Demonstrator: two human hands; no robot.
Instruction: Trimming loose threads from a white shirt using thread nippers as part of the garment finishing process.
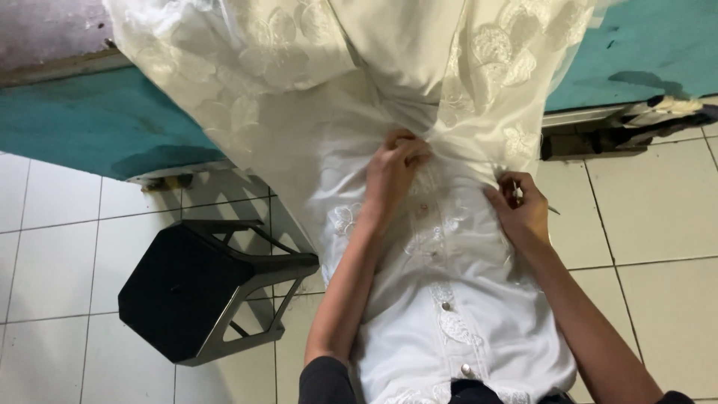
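Hands gather white lace fabric (449,97) hanging off a teal table (97,120): left hand (393,176) bunches folds, right hand (520,209) pinches cloth and a thin needle; black stool (187,288) stands left of the fabric.

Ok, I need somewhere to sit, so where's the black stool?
The black stool lies tipped on the white tiled floor at the lower left of the head view, left of the left hand and the white lace garment.
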